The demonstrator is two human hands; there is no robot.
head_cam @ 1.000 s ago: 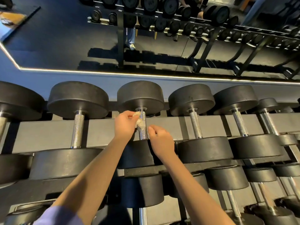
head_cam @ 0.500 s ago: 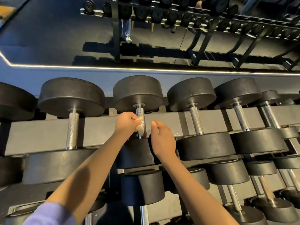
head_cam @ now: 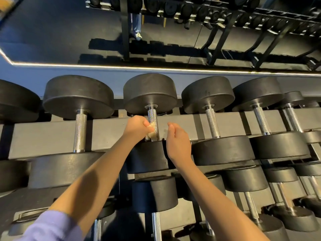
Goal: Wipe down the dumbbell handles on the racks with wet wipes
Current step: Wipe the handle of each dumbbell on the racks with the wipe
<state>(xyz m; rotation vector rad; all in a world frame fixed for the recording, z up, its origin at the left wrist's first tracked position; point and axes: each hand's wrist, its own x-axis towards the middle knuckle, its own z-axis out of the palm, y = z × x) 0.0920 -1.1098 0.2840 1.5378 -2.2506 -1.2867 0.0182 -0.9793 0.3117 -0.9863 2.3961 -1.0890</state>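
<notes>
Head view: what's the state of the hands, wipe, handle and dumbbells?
left hand: grips the wipe, pressing it on the handle
right hand: loosely curled, holds nothing, apart from the handle
wipe: crumpled, on the handle's lower end
handle: upper part bare, lower end under the wipe
dumbbells: racked in a row

Your left hand [head_cam: 137, 126], just left of frame centre, is curled tight and pinches the wet wipe [head_cam: 151, 132]. Your right hand [head_cam: 178, 143] hovers just right of it, fingers loosely curled, holding nothing. Both bare forearms reach up from the bottom edge.
</notes>
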